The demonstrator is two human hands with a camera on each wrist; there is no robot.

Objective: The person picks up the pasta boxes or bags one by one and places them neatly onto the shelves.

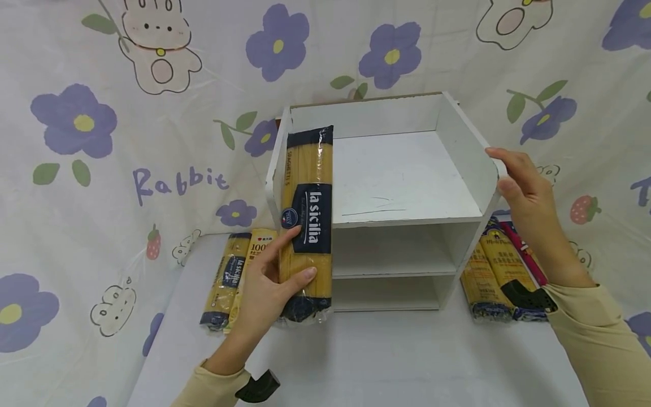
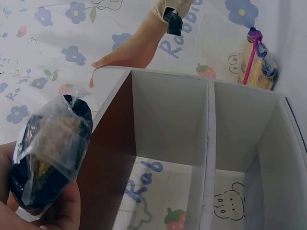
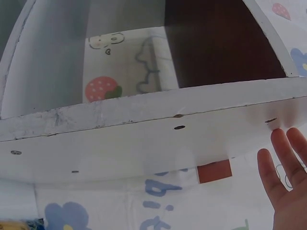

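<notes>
The left grip [image 1: 269, 288] is holding a spaghetti pack [image 1: 311, 220] upright by its lower half, before the left side of the shelf [image 1: 402, 175]. The wrapper is looking slick, so a loose thumb could be letting it slide; its tall top could be catching the shelf's side (whether they are touching, I cannot tell). Farther right, the right grip [image 1: 529, 192] is pinching the shelf's upper front corner; uneven pressure there could be shifting or tipping it on the surface [image 1: 386, 362].

Writing, again from the left: the cloth [image 1: 178, 183] is reading "Rabbit"; a side pack [image 1: 229, 277] is showing "la sicilia"; the yellow pack [image 1: 259, 243] beside it is showing "100"; the spaghetti pack is reading "SPAGHETTI 5" and "la sicilia". The right packs [image 1: 503, 257] are carrying print too small to read.
</notes>
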